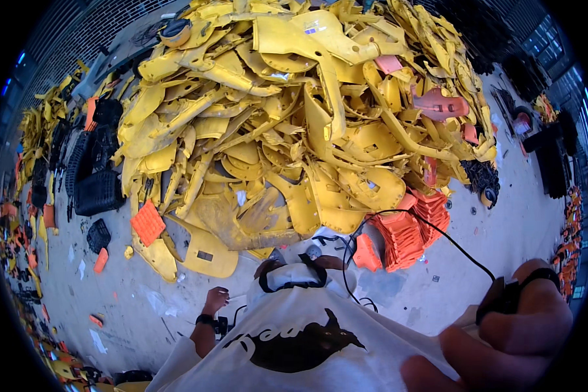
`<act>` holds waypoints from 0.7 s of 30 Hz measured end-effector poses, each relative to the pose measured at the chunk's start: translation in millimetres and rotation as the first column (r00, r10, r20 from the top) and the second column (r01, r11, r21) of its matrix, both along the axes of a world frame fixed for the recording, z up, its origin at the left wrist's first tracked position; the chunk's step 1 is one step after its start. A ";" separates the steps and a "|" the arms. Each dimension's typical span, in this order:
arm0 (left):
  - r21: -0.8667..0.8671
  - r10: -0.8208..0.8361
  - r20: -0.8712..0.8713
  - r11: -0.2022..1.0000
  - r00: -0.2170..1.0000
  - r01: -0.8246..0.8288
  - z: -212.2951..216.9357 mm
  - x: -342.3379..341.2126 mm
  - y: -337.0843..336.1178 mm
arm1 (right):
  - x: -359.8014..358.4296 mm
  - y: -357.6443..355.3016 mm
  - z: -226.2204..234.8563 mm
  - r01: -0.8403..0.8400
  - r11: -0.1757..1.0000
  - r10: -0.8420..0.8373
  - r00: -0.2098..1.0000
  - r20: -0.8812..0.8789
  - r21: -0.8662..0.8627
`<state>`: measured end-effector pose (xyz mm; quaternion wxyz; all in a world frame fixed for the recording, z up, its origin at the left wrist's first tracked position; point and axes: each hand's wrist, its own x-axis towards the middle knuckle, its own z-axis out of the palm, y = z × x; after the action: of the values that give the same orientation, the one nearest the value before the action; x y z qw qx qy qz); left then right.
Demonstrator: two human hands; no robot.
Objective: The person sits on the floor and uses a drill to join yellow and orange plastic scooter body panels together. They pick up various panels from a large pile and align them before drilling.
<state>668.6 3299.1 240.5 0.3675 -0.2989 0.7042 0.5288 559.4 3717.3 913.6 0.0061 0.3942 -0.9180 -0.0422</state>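
My left hand point(216, 300) hangs low beside my white shirt point(287, 304), over the floor. Its fingers are loosely bent and somewhat apart, with nothing seen in them. A black strap with a small black device point(222, 325) sits at that wrist. My right hand point(513, 336) is raised very close at the lower right, large and blurred. Its fingers are bent, and whether they grip anything is hidden. Around it are a black strap and a black device point(498, 299), from which a black cable point(447, 236) loops toward my waist. Neither hand touches the pile of yellow plastic panels point(255, 150) ahead.
Orange panels are stacked point(402, 238) at the pile's near right edge. An orange grid piece point(147, 223) leans at its near left. Black plastic crates point(98, 193) stand further left. Scraps lie on the grey floor point(134, 287). More black parts point(547, 157) are at the far right.
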 end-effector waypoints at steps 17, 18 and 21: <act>-0.041 0.083 -0.074 0.995 0.994 -0.086 9.2 34.2 -0.2 | 34.3 56.3 -69.8 -0.088 0.907 -0.060 0.941 -0.333 -0.412; -0.043 0.078 -0.087 0.996 0.993 -0.082 0.6 38.3 6.0 | 28.6 62.6 -90.9 -0.121 0.835 -0.101 0.925 -0.366 -0.537; -0.115 0.170 -0.028 0.978 0.985 -0.172 0.7 101.9 12.7 | -8.8 101.3 -171.6 -0.033 0.730 0.004 0.999 -0.044 -0.683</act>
<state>770.5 3311.8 241.2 0.2959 -0.3746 0.7092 0.5188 550.6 3818.6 741.9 0.1689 0.3727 -0.8650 0.2904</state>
